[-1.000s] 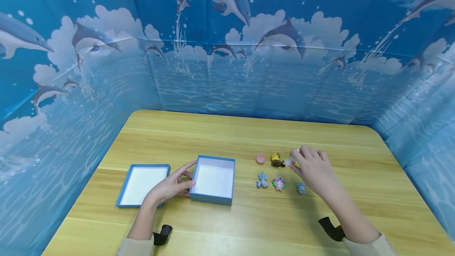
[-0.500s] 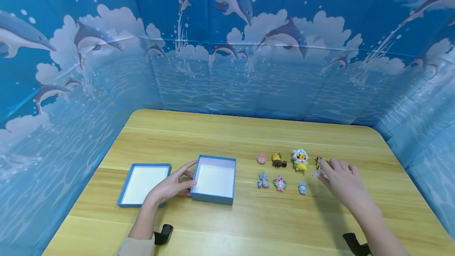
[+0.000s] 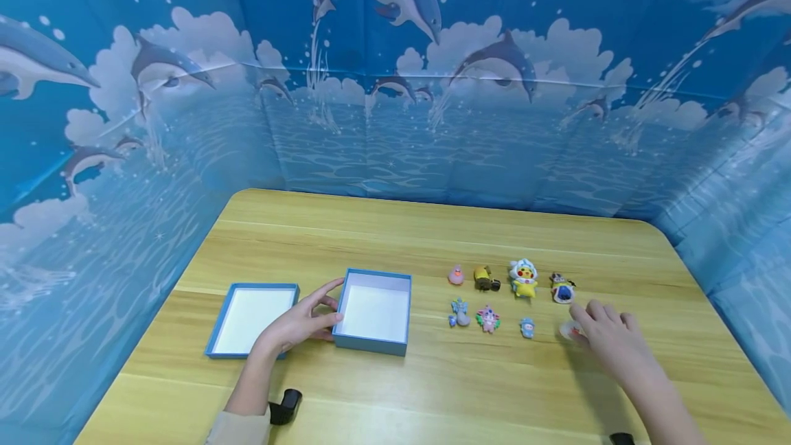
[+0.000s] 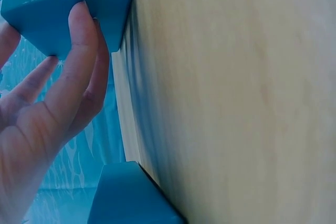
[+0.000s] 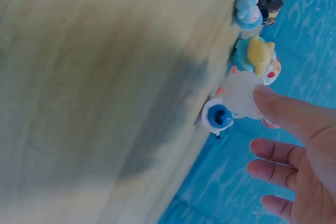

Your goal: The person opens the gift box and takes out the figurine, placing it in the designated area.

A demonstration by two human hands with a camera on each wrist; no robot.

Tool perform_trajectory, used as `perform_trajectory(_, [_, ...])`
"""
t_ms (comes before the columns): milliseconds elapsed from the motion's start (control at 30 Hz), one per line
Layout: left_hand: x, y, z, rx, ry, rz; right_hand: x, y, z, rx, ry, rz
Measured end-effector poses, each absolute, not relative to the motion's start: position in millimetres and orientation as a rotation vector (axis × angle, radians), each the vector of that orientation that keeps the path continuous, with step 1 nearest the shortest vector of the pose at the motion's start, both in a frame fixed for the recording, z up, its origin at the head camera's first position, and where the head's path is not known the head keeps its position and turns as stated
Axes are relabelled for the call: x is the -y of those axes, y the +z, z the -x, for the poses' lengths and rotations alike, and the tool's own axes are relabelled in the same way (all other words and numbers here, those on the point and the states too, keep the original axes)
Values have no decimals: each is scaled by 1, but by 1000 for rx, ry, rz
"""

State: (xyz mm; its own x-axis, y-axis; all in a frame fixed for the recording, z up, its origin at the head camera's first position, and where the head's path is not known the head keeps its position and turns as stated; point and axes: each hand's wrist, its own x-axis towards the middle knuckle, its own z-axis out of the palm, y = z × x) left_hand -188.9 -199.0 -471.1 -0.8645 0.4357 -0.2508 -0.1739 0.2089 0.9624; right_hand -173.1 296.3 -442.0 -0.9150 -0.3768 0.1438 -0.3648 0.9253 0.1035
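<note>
My left hand rests against the left wall of an open blue box with a white inside. Spread fingers and thumb touch that wall in the left wrist view too. Between thumb and fingers, my right hand pinches a small whitish, rounded toy with orange-red bits; its exact kind is unclear. The hand is just above the table, right of a small blue figurine. A brown-and-white figurine with a blue patch lies just behind the hand.
Left of the box lies its shallow blue-rimmed lid. Toys stand in two rows: a pink duck, a yellow-and-brown figurine, a white-hooded yellow figurine, a blue-grey figurine and a pink-and-green figurine.
My right hand has carried the whitish toy rightward and then toward the front, uncovering the hooded yellow figurine and the brown-and-white one. The left hand and the box stay put.
</note>
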Motion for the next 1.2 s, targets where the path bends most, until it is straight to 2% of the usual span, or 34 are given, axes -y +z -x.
perform_trajectory(1200, [199,-472,189,-2005,1707,-247,-302,-457,173,3055,-82,-520])
